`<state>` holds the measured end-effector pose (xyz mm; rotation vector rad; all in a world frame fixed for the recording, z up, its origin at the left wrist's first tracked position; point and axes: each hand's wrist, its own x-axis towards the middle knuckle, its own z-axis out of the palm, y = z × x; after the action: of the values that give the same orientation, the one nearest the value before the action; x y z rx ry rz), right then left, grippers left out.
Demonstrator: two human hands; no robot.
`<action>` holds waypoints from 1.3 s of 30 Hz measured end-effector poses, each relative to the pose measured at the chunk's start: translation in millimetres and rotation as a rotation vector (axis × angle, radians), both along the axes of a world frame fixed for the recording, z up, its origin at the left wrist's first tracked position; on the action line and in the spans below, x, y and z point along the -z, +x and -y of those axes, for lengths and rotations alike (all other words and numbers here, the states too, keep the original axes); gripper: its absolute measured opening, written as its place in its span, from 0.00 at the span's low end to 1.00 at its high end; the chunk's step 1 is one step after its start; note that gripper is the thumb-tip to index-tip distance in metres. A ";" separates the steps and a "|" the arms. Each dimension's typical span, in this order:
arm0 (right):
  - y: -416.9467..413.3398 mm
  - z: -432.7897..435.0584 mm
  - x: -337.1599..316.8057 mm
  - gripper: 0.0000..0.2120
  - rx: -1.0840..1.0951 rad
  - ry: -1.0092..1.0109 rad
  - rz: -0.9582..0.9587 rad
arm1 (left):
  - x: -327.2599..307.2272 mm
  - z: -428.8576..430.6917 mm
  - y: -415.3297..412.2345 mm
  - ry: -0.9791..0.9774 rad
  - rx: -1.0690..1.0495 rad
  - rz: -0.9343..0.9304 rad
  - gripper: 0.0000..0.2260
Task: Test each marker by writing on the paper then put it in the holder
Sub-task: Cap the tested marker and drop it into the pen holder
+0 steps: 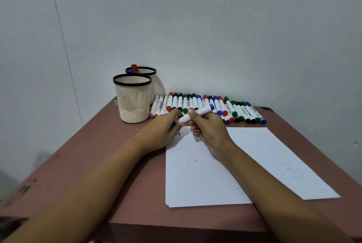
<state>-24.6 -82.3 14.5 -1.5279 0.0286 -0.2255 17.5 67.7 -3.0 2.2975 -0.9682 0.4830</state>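
Nearest to us, both bare forearms reach forward over the reddish-brown worktop [98, 164]. A thin stack of white paper [215, 174] lies flat on it, under the right forearm and a little right of centre. Some blue writing [178, 133] sits by the paper's far left corner, partly hidden by the hands.

Above that corner, our right hand [210, 125] has its grip curled round the barrel of a white marker [197, 113]. The marker tilts up to the right and ends in a blue tip. Our left hand [162, 127] meets the marker's lower left end, its grip pinching there, with a bit of blue showing under the fingers.

Just behind the hands, a row of markers [242, 112] lies side by side across the worktop, capped in red, black, green, blue and purple. To the left stands the near holder [134, 101], cream with a black rim. The far holder [151, 82] stands just behind it, with a red-capped marker [134, 68] sticking out. A pale wall [215, 27] closes the back.
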 end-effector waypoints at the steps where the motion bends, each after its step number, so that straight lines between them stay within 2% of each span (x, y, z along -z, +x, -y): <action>1: 0.2 -0.3 0.8 0.08 -0.005 -0.002 0.004 | 0.0 0.3 -0.9 -0.012 0.011 -0.015 0.09; 12: 5.1 3.7 4.2 0.10 -0.015 -0.009 0.067 | 1.6 4.6 -4.1 -0.027 -0.021 -0.053 0.09; 19: 3.7 4.5 5.6 0.10 -0.059 0.005 0.093 | 0.1 6.7 -4.6 -0.115 -0.004 -0.107 0.09; 23: 3.9 5.2 6.2 0.10 -0.076 0.011 0.097 | 3.1 6.6 -1.9 -0.146 -0.008 -0.121 0.04; 24: 3.7 5.5 5.6 0.10 -0.080 0.011 0.101 | 3.6 6.5 -1.6 -0.156 -0.010 -0.131 0.06; 27: 1.4 6.0 2.4 0.10 -0.090 0.031 0.122 | 0.6 3.2 -4.2 -0.206 -0.029 -0.177 0.19; 31: -1.1 5.6 0.6 0.10 -0.041 0.031 0.120 | -1.0 -0.1 -4.0 -0.168 -0.074 -0.150 0.16; 33: -0.8 6.0 -1.6 0.09 0.012 0.089 0.109 | -2.0 -2.9 -3.1 -0.152 -0.097 -0.165 0.16; 36: -0.1 11.1 -12.7 0.06 0.081 0.309 0.094 | -3.2 -10.5 -0.7 -0.209 -0.119 -0.206 0.17; 39: 2.5 19.9 -23.9 0.05 0.047 0.471 0.057 | -2.3 -14.6 4.3 -0.355 -0.206 -0.205 0.09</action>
<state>-22.1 -102.2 38.3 -1.0523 0.0674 -0.2783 21.9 82.3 -0.7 2.0802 -0.5024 0.4519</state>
